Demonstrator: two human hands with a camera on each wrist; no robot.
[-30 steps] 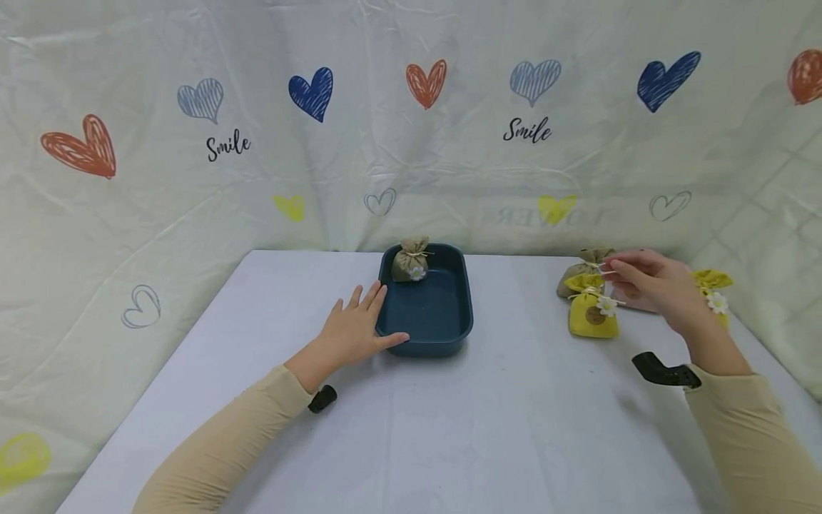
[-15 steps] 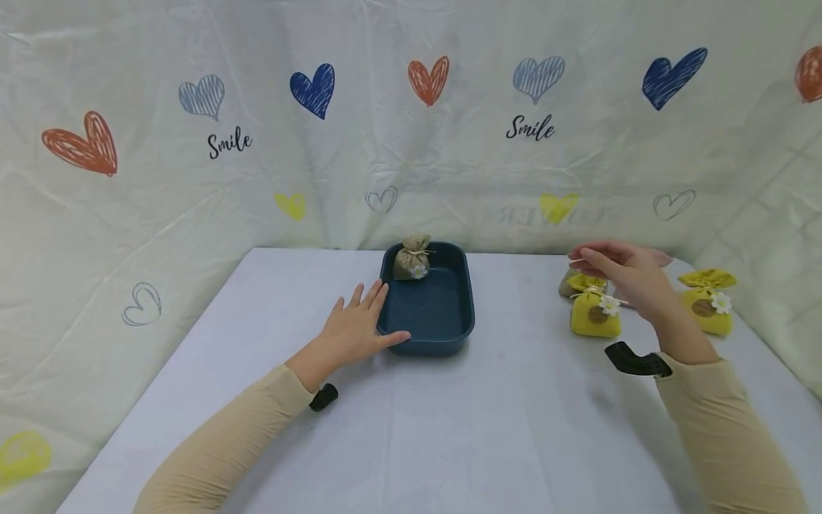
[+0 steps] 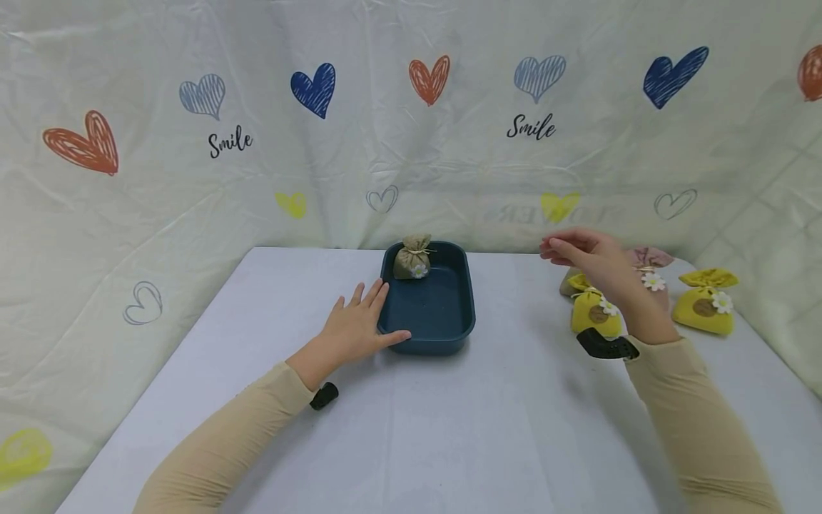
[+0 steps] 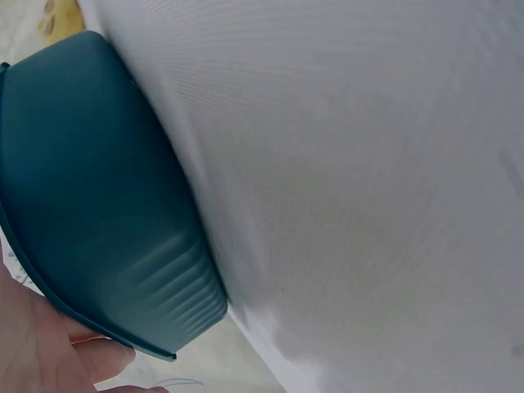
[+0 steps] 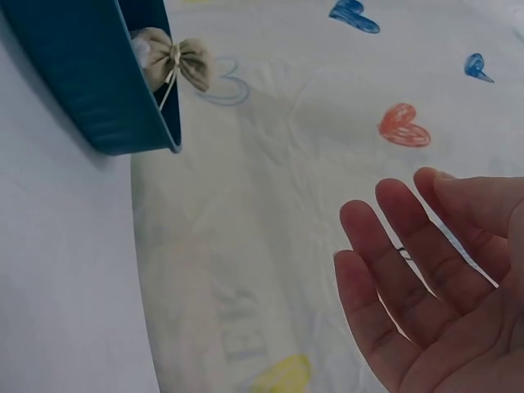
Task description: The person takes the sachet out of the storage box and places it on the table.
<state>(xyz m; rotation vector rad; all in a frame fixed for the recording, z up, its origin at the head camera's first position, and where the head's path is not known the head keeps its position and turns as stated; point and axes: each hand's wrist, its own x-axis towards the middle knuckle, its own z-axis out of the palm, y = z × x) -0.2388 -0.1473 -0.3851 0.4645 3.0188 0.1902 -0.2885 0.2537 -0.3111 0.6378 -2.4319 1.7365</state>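
My left hand (image 3: 347,332) rests with spread fingers on the left rim of a dark blue-green rectangular bin (image 3: 427,314). In the left wrist view, fingers (image 4: 102,358) touch the bin's edge near one corner. Inside the bin, at its back left, a beige drawstring pouch (image 3: 409,264) with a white daisy stands upright. My right hand (image 3: 597,268) is raised over the right part of the table, its fingers loosely bent and holding nothing. Just below it are a yellow pouch (image 3: 592,319) and, mostly hidden behind that, a beige pouch (image 3: 566,285).
A pink pouch (image 3: 651,257), partly hidden by my right wrist, stands to the right. Beside it is another yellow pouch (image 3: 700,314) with a daisy. The white table (image 3: 449,428) meets a cloth backdrop (image 3: 449,171) printed with hearts.
My right hand has moved left and slightly up from the beige pouch's tie, uncovering the right yellow pouch and part of the pink one. The left hand and the bin have stayed put.
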